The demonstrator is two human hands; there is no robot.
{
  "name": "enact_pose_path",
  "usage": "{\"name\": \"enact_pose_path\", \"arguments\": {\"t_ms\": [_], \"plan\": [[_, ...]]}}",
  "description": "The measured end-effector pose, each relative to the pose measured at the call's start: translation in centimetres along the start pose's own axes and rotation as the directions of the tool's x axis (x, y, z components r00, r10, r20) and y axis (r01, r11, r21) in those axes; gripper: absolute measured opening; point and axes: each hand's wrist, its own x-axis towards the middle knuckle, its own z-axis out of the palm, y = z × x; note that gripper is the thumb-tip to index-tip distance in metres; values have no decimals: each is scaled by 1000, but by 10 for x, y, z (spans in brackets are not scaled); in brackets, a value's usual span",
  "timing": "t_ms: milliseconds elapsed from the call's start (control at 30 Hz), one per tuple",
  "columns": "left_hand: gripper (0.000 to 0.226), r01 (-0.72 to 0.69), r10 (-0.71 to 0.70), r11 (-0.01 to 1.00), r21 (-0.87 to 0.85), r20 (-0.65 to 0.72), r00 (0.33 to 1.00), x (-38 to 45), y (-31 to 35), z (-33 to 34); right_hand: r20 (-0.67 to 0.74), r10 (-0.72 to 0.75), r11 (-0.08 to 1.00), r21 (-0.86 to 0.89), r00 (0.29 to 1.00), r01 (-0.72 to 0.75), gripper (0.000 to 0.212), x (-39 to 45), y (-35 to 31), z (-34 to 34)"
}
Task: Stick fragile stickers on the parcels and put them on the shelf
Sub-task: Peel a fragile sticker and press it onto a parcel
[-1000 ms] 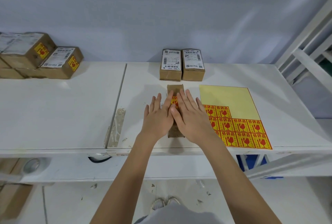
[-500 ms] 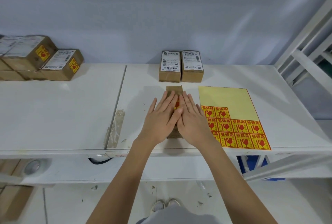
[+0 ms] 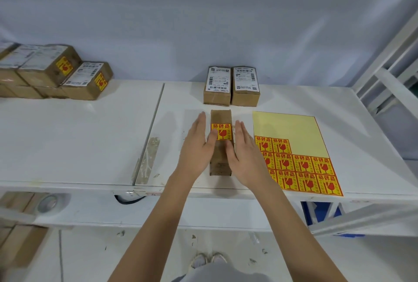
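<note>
1. The light here is soft and bright, with no glare.
2. My hands make pale grey shadows on the flat white table top (image 3: 95,137).
3. Straight lines bend at the edges, and the corners look blurry.

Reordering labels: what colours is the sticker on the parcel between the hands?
Yellow sticker with red print and a red wine-glass symbol, clearest in the head view.
</note>
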Motion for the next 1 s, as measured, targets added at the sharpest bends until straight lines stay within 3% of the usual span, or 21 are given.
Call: {"name": "enact_pose_path", "arguments": {"t_ms": [133,233,500,667,767,867,1000], "plan": [[49,267,-268,963,39,24,963,12,6,3,20,17,996,84,1000,-18,54,3,1,-2],[49,257,-254,966,-19,99,962,9,-1,14,18,7,975,221,1000,-11,41,9,1,-1],[57,208,-198,958,-197,68,978,20,-2,13,14,7,894,448,1000,-12,37,26,-10,-11],[56,304,-282,877,-373,114,953,25,-6,-4,32,10,856,516,999,-25,38,36,-13,-13],[57,375,-362,849,-373,108,926,32,-9,-19,94,5,835,548,996,-56,39,47,-15,-12],[54,363,-366,862,-355,62,929,46,-9,-34,102,12,859,508,995,-63,39,68,-18,-12],[62,359,-406,871,-336,-81,910,71,-8,-54,25,-5,978,209,1000,-1,38,113,-23,-18]]}}
